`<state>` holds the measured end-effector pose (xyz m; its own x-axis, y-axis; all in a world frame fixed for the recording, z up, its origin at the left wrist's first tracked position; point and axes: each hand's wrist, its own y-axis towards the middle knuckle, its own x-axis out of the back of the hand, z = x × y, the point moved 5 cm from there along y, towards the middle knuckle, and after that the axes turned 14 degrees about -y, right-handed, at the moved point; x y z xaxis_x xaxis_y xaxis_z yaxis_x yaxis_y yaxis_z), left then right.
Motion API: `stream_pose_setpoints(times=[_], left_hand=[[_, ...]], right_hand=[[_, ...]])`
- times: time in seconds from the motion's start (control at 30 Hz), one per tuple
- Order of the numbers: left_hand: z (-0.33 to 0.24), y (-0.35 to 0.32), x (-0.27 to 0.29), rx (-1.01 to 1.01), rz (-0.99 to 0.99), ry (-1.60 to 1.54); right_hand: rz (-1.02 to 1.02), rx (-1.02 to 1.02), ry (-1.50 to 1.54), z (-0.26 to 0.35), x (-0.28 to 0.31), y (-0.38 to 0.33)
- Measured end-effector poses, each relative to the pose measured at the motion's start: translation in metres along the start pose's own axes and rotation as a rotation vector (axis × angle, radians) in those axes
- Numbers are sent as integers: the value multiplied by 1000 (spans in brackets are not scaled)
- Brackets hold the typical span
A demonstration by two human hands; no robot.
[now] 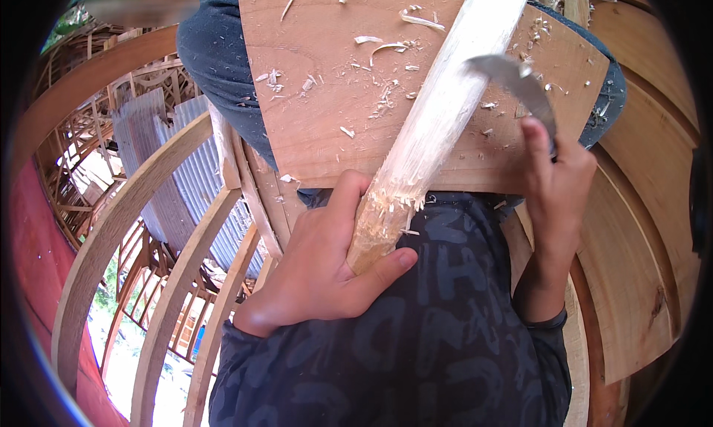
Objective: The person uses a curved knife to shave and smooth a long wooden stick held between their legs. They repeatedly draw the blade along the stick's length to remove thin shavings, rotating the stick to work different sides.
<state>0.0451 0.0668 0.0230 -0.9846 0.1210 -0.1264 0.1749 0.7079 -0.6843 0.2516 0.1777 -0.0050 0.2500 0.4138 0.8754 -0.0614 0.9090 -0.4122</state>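
A long pale stick (437, 122), peeled white along most of its length, slants from my lap to the top edge. My left hand (327, 252) is wrapped round its near end, where brown bark and a ragged ring of splinters remain. In my right hand (557, 178) is a knife with a curved, sickle-like blade (516, 84); the thumb lies along it and its handle is hidden by the fingers. The blade's tip reaches over the stick's right side. Beneath the stick a reddish-brown wooden board (319, 130) rests across my thighs, strewn with curled wood shavings (388, 50).
Curved wooden ribs (174, 301) and corrugated metal sheets (178, 167) stand to my left. Wide wooden planks (631, 278) curve along my right side. A red-painted surface (48, 256) runs at the far left.
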Motion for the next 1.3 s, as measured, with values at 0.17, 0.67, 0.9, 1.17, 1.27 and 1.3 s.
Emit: stream_pose_setpoints(times=[0.17,0.67,0.9,1.17,1.27,1.3], left_hand=[[8,-6,-3,137,6,-216],[15,-8,-5,234,75,-452],[4,4,-6,81,127,-324],[10,1,-5,86,51,-288],[11,1,-4,205,68,-387],[12,2,-2,216,75,-437]], right_hand=[[-23,-28,151,-31,25,4],[-110,-77,7,-42,14,24],[270,343,175,31,1,-38],[37,286,-1,18,2,-13],[-12,158,-7,-5,7,1],[-27,112,-26,-11,6,4]])
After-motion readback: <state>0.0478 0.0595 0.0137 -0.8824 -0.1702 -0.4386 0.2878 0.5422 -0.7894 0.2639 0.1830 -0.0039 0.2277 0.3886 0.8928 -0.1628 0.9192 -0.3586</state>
